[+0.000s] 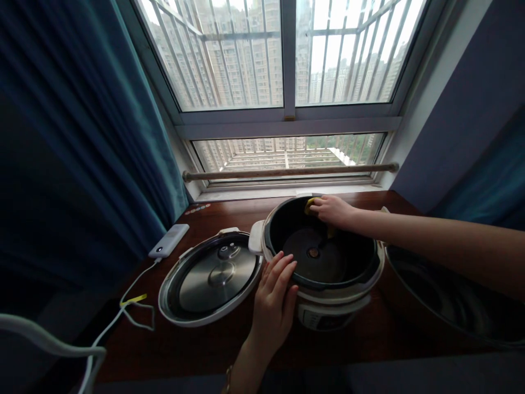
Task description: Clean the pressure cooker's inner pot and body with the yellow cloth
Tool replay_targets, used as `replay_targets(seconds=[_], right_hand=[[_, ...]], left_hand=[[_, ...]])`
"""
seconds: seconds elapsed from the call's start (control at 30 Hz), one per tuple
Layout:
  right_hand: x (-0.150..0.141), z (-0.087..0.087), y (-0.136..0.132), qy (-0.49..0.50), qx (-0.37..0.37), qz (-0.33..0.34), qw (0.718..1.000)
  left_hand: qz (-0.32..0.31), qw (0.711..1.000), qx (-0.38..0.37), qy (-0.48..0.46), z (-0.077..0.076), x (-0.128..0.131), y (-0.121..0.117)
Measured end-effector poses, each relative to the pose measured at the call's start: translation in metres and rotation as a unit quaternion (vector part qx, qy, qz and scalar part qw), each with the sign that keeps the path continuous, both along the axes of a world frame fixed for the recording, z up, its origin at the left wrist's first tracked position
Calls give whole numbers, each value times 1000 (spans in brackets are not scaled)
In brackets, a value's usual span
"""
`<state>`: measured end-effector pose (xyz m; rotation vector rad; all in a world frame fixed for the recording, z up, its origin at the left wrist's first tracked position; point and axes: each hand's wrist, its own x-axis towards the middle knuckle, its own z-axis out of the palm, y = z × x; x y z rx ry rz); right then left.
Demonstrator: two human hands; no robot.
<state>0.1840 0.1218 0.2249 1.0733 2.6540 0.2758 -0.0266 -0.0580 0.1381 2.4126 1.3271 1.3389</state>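
Note:
A white electric pressure cooker (pixel 322 295) stands uncovered on the wooden surface. Its dark chamber shows a small round copper-coloured piece at the centre of the floor. My right hand (pixel 333 211) reaches over from the right, closed on a yellow cloth (pixel 313 205) pressed to the far inner wall near the rim. Part of the cloth is hidden by the fingers. On the near left rim rests my left hand (pixel 274 301), its fingers stretched out and the thumb apart. Left of the cooker lies its round lid (pixel 213 278), with the metal inner side up.
A dark inner pot (pixel 435 290) sits at the right, partly behind my forearm. Left of the lid are a white power bank (pixel 169 241) and a white cable (pixel 107 328) with a yellow tie. A window with a rail (pixel 287 173) rises behind; a blue curtain (pixel 102 109) hangs left.

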Motion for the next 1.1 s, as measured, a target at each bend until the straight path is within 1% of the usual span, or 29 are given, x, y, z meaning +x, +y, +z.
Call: replay_targets(seconds=[0.07,0.13,0.17,0.2,0.27,0.37,0.43,0.5,0.6,0.67,0.77,0.9,1.0,1.03,1.1], right_hand=[[6,6,3,-21,2,39,999],[12,8,0,-59,-9,50,997],[15,8,-4,-76,-17,44,996],[17,7,-9,-88,-27,26,995],[18,8,-22,-95,-53,-39,993],[12,15,-48,-105,-108,-134,980],[6,23,-66,-111,-146,-145,972],[3,32,-82,-93,-174,-128,972],[6,43,-101,-33,-174,-115,977],[14,45,-112,5,-152,-118,981],[28,40,-130,57,-98,-88,990],[43,24,-154,94,32,-36,994],[51,12,-163,59,133,-4,989],[54,9,-162,44,159,-11,986],[60,5,-154,22,199,-61,978]], left_hand=[[1,1000,0,-2,0,0,0],[1,1000,-1,-3,1,1,0],[0,1000,-3,-3,1,1,0],[-1,1000,-4,-2,1,1,0],[-2,1000,-5,1,2,1,-1],[-3,1000,-2,2,3,1,-1],[-1,1000,0,3,4,1,-1],[4,1000,1,4,4,1,-1],[7,1000,4,6,4,1,-1],[5,1000,6,7,4,1,-1],[2,1000,4,6,3,1,-1],[0,1000,2,3,3,1,-1],[0,1000,0,2,1,1,0],[1,1000,0,2,1,1,0],[4,1000,1,2,1,1,1]])
